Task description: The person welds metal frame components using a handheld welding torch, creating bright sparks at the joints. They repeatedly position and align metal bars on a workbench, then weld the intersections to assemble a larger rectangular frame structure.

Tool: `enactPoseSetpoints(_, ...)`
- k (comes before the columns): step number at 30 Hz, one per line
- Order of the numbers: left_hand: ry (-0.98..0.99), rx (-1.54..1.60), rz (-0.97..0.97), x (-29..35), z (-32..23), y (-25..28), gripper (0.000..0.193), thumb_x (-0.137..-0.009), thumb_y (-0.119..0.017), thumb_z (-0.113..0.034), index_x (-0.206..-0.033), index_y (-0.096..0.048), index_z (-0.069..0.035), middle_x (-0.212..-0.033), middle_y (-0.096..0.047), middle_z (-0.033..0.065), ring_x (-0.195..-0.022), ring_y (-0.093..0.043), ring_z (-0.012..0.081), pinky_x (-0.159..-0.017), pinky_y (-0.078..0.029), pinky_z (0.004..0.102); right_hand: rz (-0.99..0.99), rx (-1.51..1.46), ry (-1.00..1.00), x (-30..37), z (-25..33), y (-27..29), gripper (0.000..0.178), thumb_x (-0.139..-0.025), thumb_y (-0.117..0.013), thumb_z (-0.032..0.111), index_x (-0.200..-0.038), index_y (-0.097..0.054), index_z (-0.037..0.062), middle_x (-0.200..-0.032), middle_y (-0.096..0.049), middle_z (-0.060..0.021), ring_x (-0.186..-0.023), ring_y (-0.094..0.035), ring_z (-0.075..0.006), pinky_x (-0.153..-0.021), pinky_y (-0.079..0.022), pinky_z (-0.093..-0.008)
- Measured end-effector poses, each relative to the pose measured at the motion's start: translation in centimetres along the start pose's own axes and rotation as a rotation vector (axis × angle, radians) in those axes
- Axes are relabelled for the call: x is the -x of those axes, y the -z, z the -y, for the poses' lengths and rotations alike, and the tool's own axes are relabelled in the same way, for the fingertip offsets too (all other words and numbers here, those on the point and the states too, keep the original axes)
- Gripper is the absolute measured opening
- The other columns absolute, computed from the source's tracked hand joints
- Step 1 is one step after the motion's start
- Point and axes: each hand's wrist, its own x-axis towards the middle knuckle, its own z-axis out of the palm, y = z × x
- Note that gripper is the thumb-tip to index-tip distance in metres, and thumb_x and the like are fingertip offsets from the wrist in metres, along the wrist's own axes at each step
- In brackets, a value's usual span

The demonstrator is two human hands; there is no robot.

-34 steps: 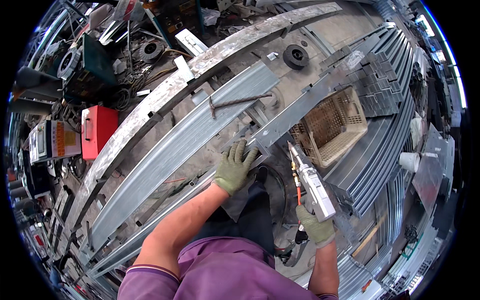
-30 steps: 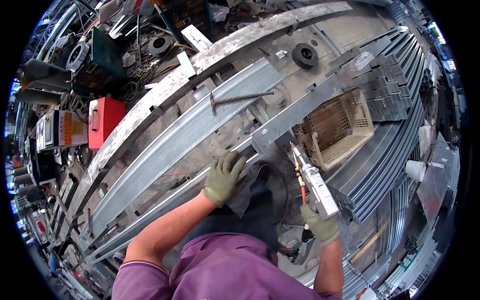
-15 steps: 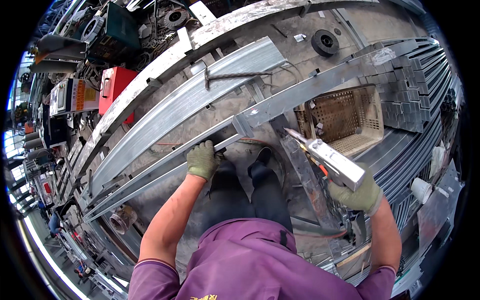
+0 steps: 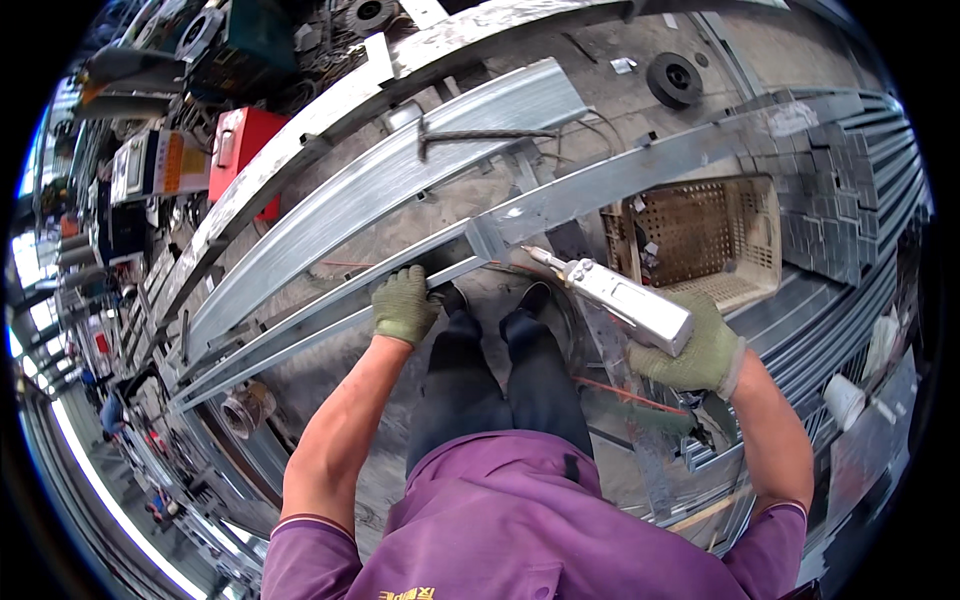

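My left hand (image 4: 403, 306), in a green knit glove, is closed around a galvanized steel channel (image 4: 458, 271). That channel's right end meets a short steel piece (image 4: 487, 240) set against a long steel beam (image 4: 600, 190). In my right hand (image 4: 695, 345), gloved alike, is a silver handheld welding gun (image 4: 630, 304). Its pointed nozzle aims left, a little to the right of the joint and apart from it. The right-hand fingers are partly hidden under the gun's body.
A dirty perforated plastic crate (image 4: 690, 235) stands beyond the gun. A wide steel channel (image 4: 400, 180) carries a hammer-like rod tool (image 4: 485, 135). Stacked square tubes (image 4: 825, 200) fill the right side. A red box (image 4: 240, 155) and a black spool (image 4: 674, 80) lie farther off.
The welding gun has moved left, bringing its nozzle nearer the joint at the short steel piece. My left hand keeps its hold on the channel. The whole view has shifted slightly.
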Motion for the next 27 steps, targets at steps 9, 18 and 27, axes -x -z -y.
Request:
enactPoseSetpoints(9, 0.058, 0.060, 0.010, 0.0, -1.0, 0.7, 0.049, -0.086, -0.083, -0.049, -0.108, -0.066, -0.010, -0.099, -0.074, 0.0133, -0.094, -0.074, 0.0355, -0.083, -0.058, 0.0512, 0.143, 0.077, -0.001, -3.2, 1.8, 0.0, 0.040, -0.083, -0.079, 0.021, -0.118, -0.073, 0.0020, -0.088, -0.076, -0.0162, -0.078, -0.075, -0.0354, -0.074, -0.061, -0.0411)
enactPoseSetpoints(18, 0.102, 0.100, 0.036, -0.2, -1.3, 1.4, 0.048, -0.081, -0.086, -0.042, -0.110, -0.067, -0.009, -0.103, -0.073, 0.0108, -0.101, -0.072, 0.0332, -0.086, -0.058, 0.0493, 0.155, 0.181, 0.093, -4.9, -0.1, -1.3, 0.036, -0.088, -0.082, 0.018, -0.121, -0.075, 0.0038, -0.090, -0.077, -0.0104, -0.078, -0.075, -0.0216, -0.074, -0.061, -0.0359)
enactPoseSetpoints(27, 0.127, 0.093, -0.039, 0.3, -1.9, 0.4, 0.042, -0.082, -0.083, -0.038, -0.110, -0.067, -0.012, -0.102, -0.071, 0.0083, -0.100, -0.070, 0.0313, -0.086, -0.055, 0.0484, 0.250, 0.039, -0.181, -5.3, 0.9, -1.4, 0.042, -0.087, -0.081, 0.019, -0.125, -0.075, 0.0028, -0.096, -0.079, -0.0078, -0.086, -0.076, -0.0168, -0.080, -0.062, -0.0341)
